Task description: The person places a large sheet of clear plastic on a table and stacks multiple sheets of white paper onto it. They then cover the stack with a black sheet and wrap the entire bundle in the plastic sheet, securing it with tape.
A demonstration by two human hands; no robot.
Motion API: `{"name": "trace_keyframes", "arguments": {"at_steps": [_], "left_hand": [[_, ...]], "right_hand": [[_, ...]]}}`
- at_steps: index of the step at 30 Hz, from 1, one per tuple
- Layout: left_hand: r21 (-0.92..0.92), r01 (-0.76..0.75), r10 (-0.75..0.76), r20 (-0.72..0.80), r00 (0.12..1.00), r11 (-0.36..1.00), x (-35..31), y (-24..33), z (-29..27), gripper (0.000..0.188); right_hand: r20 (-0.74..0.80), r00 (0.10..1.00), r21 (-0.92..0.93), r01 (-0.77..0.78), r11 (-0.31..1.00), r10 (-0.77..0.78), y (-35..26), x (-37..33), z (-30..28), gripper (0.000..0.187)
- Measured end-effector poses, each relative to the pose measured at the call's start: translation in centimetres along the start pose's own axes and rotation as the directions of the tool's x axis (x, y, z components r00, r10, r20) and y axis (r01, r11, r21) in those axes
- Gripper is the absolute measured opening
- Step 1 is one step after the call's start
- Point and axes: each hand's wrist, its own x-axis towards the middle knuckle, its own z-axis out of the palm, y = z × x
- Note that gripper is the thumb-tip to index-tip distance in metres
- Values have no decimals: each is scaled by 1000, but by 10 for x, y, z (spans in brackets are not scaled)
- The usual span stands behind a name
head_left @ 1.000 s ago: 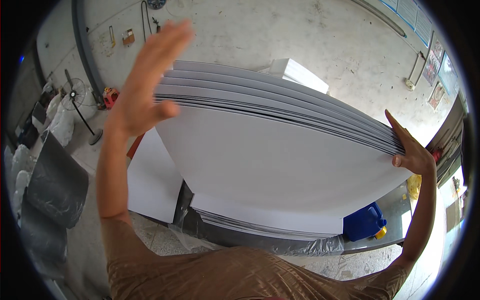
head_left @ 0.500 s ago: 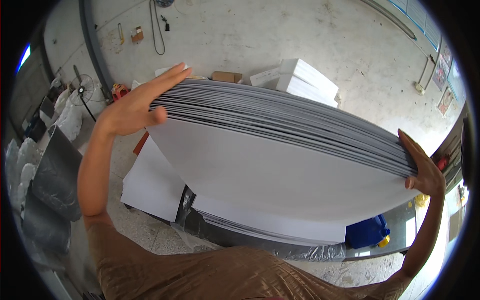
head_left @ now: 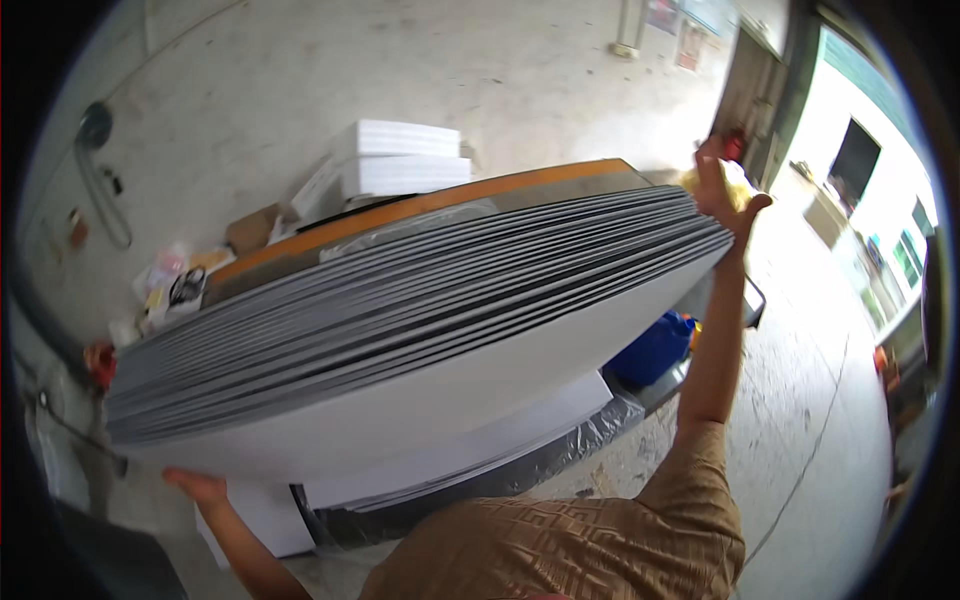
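A thick stack of large white sheets spans left to right, tilted up at the far right. The left hand cups its near-left underside; the right hand grips the raised far-right corner.

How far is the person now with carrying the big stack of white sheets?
Done: the stack of white sheets is lifted clear and tilted. In hand: the left hand supports its low end from below, and the right hand has its grip on the high end. Left: the stack is not yet set down; more white sheets lie on plastic wrap below.
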Motion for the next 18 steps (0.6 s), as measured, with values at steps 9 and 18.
{"name": "trace_keyframes", "arguments": {"at_steps": [9, 18], "left_hand": [[-216, 237, -206, 157, 966, 947, 23, 12, 7, 93], [96, 163, -170, 76, 982, 982, -19, -25, 10, 108]], "right_hand": [[41, 971, 415, -232, 880, 237, 86, -55, 42, 97], [-210, 930, 333, -222, 916, 302, 98, -91, 45, 89]]}}
